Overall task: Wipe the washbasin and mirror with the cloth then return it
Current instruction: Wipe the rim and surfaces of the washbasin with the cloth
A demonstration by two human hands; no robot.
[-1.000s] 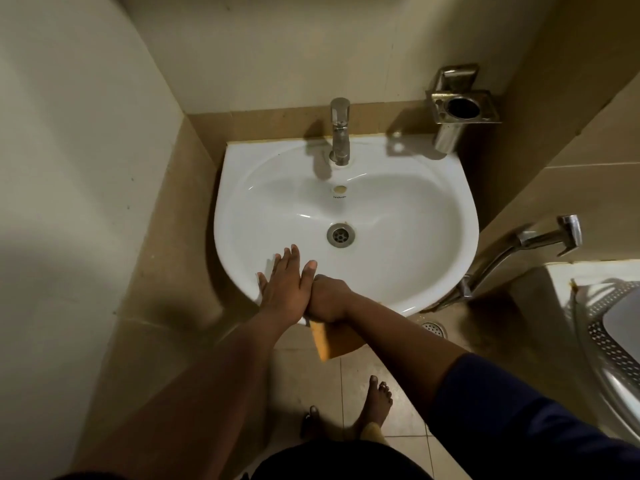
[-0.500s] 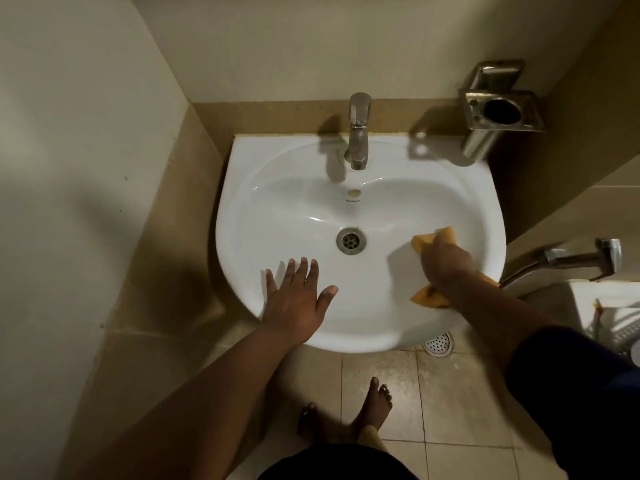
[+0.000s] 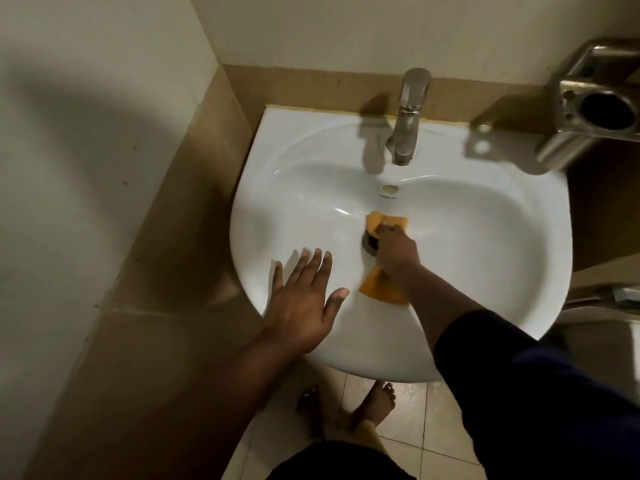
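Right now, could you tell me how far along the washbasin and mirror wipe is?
Early on. Done: the orange cloth is picked up and at work. In hand: the right hand grips the cloth at the drain in the bowl of the washbasin, while the left hand rests flat on the front rim. Left: any unwiped parts of the basin, the mirror, which is out of view, and returning the cloth.

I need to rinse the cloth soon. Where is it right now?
In the head view, the orange cloth is at the bottom of the washbasin, over the drain, gripped by the right hand, below the tap.
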